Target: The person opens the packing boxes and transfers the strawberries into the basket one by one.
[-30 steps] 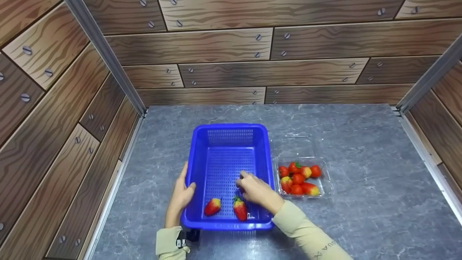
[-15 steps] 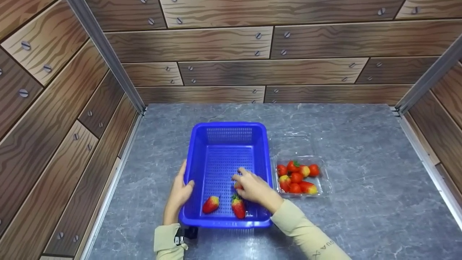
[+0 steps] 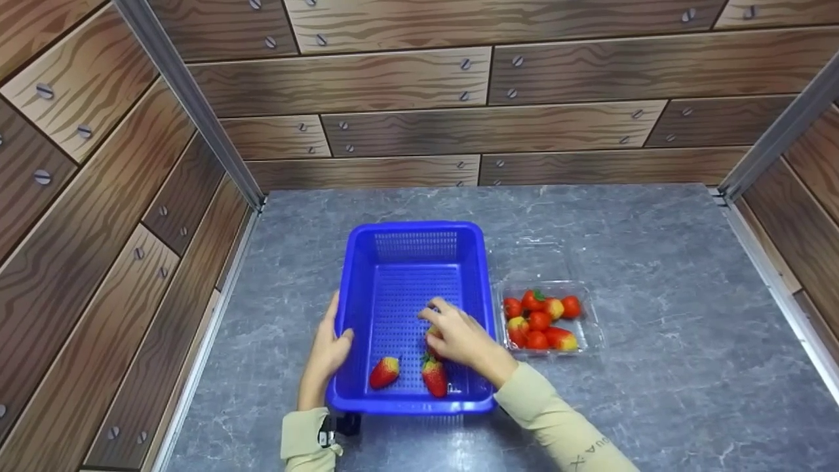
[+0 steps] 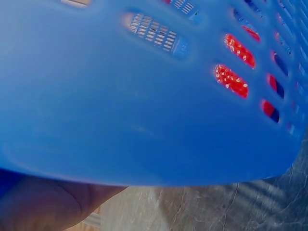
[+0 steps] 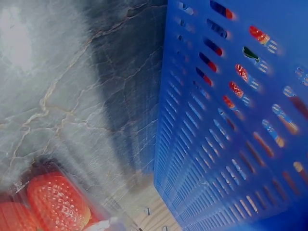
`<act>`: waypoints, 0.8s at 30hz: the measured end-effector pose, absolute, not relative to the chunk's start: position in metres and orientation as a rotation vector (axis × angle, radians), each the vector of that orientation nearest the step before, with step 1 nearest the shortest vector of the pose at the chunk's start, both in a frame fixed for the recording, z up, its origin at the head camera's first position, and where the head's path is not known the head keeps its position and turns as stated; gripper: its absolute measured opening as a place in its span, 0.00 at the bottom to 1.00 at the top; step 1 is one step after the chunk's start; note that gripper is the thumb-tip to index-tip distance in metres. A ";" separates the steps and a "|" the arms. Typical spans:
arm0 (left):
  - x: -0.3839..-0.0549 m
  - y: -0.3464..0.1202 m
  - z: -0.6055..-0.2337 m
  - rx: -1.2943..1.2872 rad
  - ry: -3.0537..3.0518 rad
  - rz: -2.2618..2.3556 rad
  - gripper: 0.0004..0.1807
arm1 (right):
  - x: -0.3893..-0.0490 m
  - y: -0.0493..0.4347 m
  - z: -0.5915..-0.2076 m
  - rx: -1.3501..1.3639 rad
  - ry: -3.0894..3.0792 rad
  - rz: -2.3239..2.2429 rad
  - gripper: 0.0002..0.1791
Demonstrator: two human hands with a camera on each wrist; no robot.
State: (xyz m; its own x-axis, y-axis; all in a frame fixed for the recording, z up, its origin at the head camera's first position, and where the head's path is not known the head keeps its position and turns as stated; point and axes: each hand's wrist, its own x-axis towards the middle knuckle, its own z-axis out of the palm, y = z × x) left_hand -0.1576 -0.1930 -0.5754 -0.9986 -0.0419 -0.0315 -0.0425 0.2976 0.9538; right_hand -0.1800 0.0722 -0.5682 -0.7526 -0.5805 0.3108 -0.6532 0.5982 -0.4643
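A blue plastic basket with slotted walls stands on the table, its near end towards me. My left hand grips its left rim, the thumb over the edge. Inside the basket, my right hand is lowered at the right side with its fingers spread. A strawberry lies partly hidden below that hand, between thumb and index finger. Two more strawberries rest near the basket's front: one at the left, the other at the right, its green leaves towards the hand.
To the basket's right stands a clear plastic box holding several red and yellow-tipped strawberries and other red fruit. Its transparent lid lies folded back behind it. Wood-patterned walls bound the grey table.
My right hand's fingers have spread apart, and a strawberry shows below them. My left hand keeps its grip on the basket rim.
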 end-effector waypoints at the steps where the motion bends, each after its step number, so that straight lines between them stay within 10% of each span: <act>1: -0.157 -0.193 -0.575 -0.078 2.529 1.865 0.44 | -0.180 0.072 -0.567 1.045 -2.673 0.885 0.18; 24: -0.157 -0.192 -0.574 -0.088 2.544 1.840 0.44 | -0.181 0.174 -0.529 0.396 -2.402 0.935 0.10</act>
State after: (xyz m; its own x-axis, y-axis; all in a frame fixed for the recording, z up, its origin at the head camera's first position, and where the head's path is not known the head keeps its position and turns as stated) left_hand -0.1575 -0.1920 -0.5740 -0.9984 -0.0448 -0.0337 -0.0460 0.3119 0.9490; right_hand -0.1808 0.1735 -0.5289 -0.8182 -0.0781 0.5696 -0.4426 0.7178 -0.5375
